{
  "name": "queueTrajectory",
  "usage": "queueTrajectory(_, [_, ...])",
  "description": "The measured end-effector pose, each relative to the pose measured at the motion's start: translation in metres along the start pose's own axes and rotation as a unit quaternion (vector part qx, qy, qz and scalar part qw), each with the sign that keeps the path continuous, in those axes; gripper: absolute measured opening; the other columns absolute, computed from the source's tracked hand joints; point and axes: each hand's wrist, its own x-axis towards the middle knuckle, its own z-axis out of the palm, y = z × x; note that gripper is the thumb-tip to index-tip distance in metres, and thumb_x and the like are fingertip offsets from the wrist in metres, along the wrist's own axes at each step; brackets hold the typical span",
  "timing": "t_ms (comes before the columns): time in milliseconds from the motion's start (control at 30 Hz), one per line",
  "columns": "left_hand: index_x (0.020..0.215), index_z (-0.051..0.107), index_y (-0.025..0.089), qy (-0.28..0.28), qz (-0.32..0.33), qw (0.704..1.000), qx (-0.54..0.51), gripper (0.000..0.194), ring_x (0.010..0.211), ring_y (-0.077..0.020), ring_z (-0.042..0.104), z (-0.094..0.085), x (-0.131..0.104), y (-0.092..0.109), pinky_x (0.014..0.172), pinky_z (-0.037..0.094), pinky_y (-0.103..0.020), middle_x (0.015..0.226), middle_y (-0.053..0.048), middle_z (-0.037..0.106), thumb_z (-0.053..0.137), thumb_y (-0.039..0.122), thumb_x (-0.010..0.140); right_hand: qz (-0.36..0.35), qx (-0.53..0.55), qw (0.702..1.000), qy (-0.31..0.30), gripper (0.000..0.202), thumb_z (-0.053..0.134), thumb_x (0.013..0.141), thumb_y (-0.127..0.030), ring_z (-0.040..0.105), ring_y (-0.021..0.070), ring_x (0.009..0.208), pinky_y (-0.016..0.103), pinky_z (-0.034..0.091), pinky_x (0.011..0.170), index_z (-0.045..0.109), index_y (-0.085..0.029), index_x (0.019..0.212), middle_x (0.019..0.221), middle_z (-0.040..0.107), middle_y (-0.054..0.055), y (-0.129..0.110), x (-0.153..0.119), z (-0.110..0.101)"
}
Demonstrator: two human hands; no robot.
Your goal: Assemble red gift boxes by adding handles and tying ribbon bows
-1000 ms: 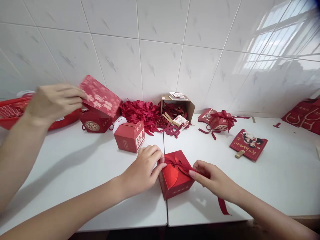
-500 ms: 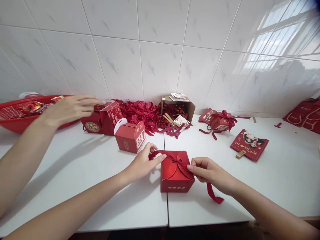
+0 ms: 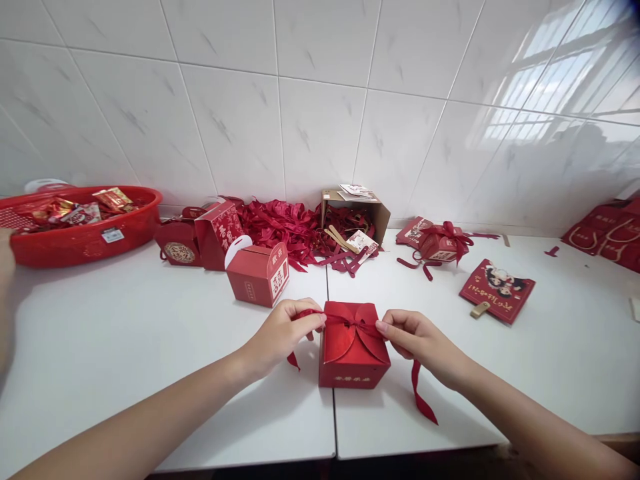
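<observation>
The red box (image 3: pixel 354 375) sits between the two hands, close to the front edge of the surface (image 3: pixel 240 413), over the seam. The left hand (image 3: pixel 283 333) and right hand (image 3: pixel 420 339) each pinch one side of the ribbon (image 3: pixel 367 329) (its loose ends hang down). Near the back edge are a basket (image 3: pixel 75 245) of sweets, at the left, and a ribbon heap (image 3: pixel 280 223). The wall (image 3: pixel 320 133) has pale tiles. The box stands upright, gold writing facing the front edge. I cannot tell which way is longest; the ribbon crosses its top from left to right.
</observation>
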Motion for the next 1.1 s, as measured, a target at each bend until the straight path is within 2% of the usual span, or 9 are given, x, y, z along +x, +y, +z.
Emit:
queueTrajectory(200, [0.05,0.05,0.016,0.036,0.059,0.994,0.081,0.026,0.065,-0.0135,0.049,-0.001,0.001,-0.006,0.061,0.041,-0.027,0.073,-0.001,0.055,0.05,0.021,0.076,0.013,0.018,1.0,-0.008,0.043,0.059,0.082,-0.055,0.021,0.0065,0.051,0.026,0.015,0.05,0.045,-0.018,0.065,0.054,0.032,-0.008,0.003,0.004,-0.005])
queueTrajectory(367, [0.046,0.041,0.016,0.035,0.06,0.993,0.094,0.03,0.06,-0.0122,0.048,-0.004,0.001,-0.009,0.057,0.042,-0.026,0.073,-0.002,0.057,0.05,0.021,0.074,0.016,-0.003,1.0,-0.022,0.045,0.061,0.079,-0.057,0.024,0.0072,0.052,0.025,0.018,0.051,0.046,-0.018,0.063,0.054,0.034,-0.007,0.006,0.005,-0.013])
queueTrajectory(500, [0.047,0.042,0.016,0.03,0.059,0.992,0.111,0.032,0.06,-0.0124,0.049,-0.005,0.001,-0.012,0.058,0.044,-0.027,0.075,-0.003,0.059,0.05,0.024,0.077,0.032,-0.024,0.999,-0.03,0.045,0.061,0.078,-0.059,0.028,0.0072,0.052,0.024,0.02,0.051,0.047,-0.017,0.065,0.056,0.038,-0.006,0.007,0.002,-0.019])
queueTrajectory(667, [0.058,0.046,0.017,0.03,0.042,0.989,0.139,0.027,0.069,-0.0151,0.055,-0.007,0.0,-0.02,0.065,0.045,-0.029,0.079,-0.002,0.055,0.049,0.029,0.081,0.051,-0.008,0.994,-0.094,0.04,0.058,0.083,-0.054,0.041,0.0086,0.057,0.024,0.031,0.056,0.053,-0.016,0.07,0.063,0.048,-0.002,0.003,-0.01,-0.032])
queueTrajectory(767, [0.082,0.049,0.019,0.078,0.039,0.984,0.152,0.013,0.093,-0.0211,0.058,-0.009,-0.003,-0.022,0.08,0.047,-0.034,0.098,-0.005,0.057,0.054,0.031,0.08,0.034,0.019,0.992,-0.117,0.035,0.061,0.083,-0.048,0.048,0.011,0.063,0.027,0.04,0.064,0.058,-0.015,0.071,0.067,0.052,0.0,-0.002,-0.017,-0.041])
queueTrajectory(833, [0.099,0.047,0.021,0.129,0.079,0.973,0.177,0.023,0.111,-0.0242,0.051,-0.007,-0.005,-0.018,0.094,0.042,-0.041,0.113,-0.007,0.055,0.056,0.032,0.08,0.014,0.036,0.992,-0.12,0.031,0.063,0.082,-0.045,0.051,0.0125,0.065,0.029,0.043,0.068,0.062,-0.015,0.072,0.068,0.056,0.001,-0.007,-0.02,-0.044])
queueTrajectory(900, [0.102,0.047,0.022,0.148,0.14,0.954,0.22,0.026,0.117,-0.0254,0.047,-0.001,-0.006,-0.01,0.1,0.035,-0.046,0.118,-0.009,0.053,0.057,0.032,0.08,-0.01,0.068,0.992,-0.106,0.028,0.065,0.081,-0.042,0.054,0.0135,0.066,0.03,0.045,0.069,0.065,-0.015,0.074,0.068,0.059,0.003,-0.014,-0.02,-0.042])
queueTrajectory(1033, [0.092,0.053,0.022,0.098,0.244,0.906,0.332,0.025,0.112,-0.028,0.047,0.025,-0.002,0.01,0.1,0.029,-0.048,0.114,-0.007,0.055,0.066,0.035,0.075,-0.036,0.14,0.988,-0.052,0.023,0.069,0.078,-0.04,0.056,0.0134,0.064,0.03,0.047,0.067,0.068,-0.017,0.077,0.07,0.062,0.003,-0.028,-0.017,-0.03])
queueTrajectory(1100, [0.093,0.054,0.022,0.104,0.269,0.883,0.371,0.025,0.11,-0.0279,0.048,0.037,0.004,0.018,0.099,0.026,-0.048,0.113,-0.006,0.056,0.066,0.034,0.075,-0.047,0.149,0.986,-0.05,0.022,0.069,0.078,-0.039,0.057,0.0132,0.065,0.03,0.047,0.067,0.069,-0.017,0.079,0.07,0.062,0.003,-0.033,-0.015,-0.025])
